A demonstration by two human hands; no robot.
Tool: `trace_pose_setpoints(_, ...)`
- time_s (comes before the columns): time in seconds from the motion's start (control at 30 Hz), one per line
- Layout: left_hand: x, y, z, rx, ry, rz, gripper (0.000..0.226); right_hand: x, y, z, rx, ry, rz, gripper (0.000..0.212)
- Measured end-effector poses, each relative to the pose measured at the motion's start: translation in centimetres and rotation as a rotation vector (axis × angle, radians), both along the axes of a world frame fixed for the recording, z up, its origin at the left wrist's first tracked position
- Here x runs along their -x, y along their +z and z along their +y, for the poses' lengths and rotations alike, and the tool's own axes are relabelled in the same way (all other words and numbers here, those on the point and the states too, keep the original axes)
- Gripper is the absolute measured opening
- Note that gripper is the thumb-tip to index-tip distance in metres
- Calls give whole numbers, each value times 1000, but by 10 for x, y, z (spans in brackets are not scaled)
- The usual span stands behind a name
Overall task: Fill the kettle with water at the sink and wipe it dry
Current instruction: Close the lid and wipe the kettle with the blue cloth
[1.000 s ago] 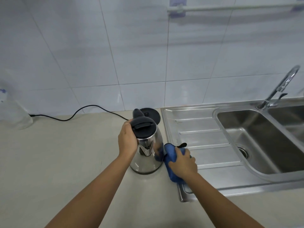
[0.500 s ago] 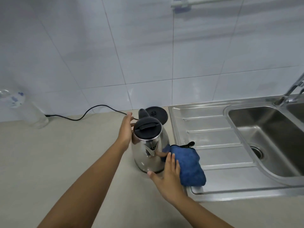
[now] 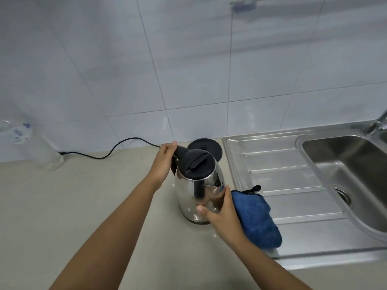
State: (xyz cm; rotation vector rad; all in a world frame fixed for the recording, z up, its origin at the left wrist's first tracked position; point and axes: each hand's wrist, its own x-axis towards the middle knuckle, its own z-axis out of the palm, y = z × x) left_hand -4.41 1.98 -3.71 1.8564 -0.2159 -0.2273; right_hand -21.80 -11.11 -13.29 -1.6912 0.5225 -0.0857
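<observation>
A shiny steel kettle (image 3: 193, 197) with a black lid stands on the beige counter, just left of the sink's draining board. My left hand (image 3: 164, 164) is closed around its black handle at the back left. My right hand (image 3: 222, 212) cups the kettle's lower right side, thumb in front and fingers around the body. The blue cloth (image 3: 256, 218) lies loose on the draining board, right beside my right hand and not held. The kettle's black round base (image 3: 211, 146) sits behind it by the wall.
The steel sink (image 3: 310, 155) with its basin and drain fills the right side; the tap (image 3: 377, 124) is at the right edge. A black cord (image 3: 109, 152) runs along the wall. A clear bottle (image 3: 45, 151) stands far left. A rail hangs on the tiled wall.
My right hand let go of the blue cloth, which now lies on the draining board, and moved onto the kettle's side. My left hand shifted from the kettle's body to its handle.
</observation>
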Motion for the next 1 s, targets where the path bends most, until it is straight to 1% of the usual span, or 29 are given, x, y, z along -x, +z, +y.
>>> trace_pose_setpoints(0.03, 0, 0, 6, -3, 24, -19, 34, -2, 1, -3, -19, 18, -18, 105)
trace_pose_setpoints(0.07, 1, 0, 11, 1, 56, -33, 33, -4, 2, -6, -56, 35, -22, 103)
trace_pose_setpoints(0.1, 3, 0, 16, 14, 93, -43, 33, -6, 1, -9, -85, 45, -25, 93)
trace_pose_setpoints(0.17, 8, -5, 25, 44, 170, -64, 34, -9, 3, -12, -148, 60, -42, 63)
trace_pose_setpoints(0.2, 12, -9, 30, 60, 207, -65, 33, -10, 6, -12, -174, 71, -45, 57)
trace_pose_setpoints(0.27, 17, -14, 41, 59, 256, -56, 37, -11, 11, -13, -203, 105, -29, 59)
trace_pose_setpoints(0.37, 18, -18, 56, 5, 246, -27, 61, -13, 15, -16, -244, 155, -6, 75)
trace_pose_setpoints(0.43, 22, -19, 59, -29, 234, -13, 68, -13, 15, -17, -228, 155, 9, 73)
trace_pose_setpoints(0.5, 25, -23, 59, -38, 223, -18, 69, -14, 13, -18, -206, 118, 6, 67)
trace_pose_setpoints(0.53, 27, -24, 57, -32, 230, -16, 69, -14, 12, -17, -222, 111, 2, 67)
trace_pose_setpoints(0.6, 29, -26, 55, -8, 266, -6, 70, -16, 13, -14, -265, 136, 14, 77)
trace_pose_setpoints(0.73, 32, -30, 50, 11, 331, -7, 73, -22, 16, -8, -250, 119, 7, 102)
trace_pose_setpoints(0.77, 34, -31, 50, 12, 336, -12, 75, -23, 17, -7, -243, 93, 11, 103)
trace_pose_setpoints(0.9, 44, -30, 46, 41, 356, -6, 85, -27, 16, -9, -241, 48, 4, 90)
trace_pose_setpoints(1.0, 47, -28, 41, 105, 390, 10, 83, -26, 18, -10, -229, 42, -5, 88)
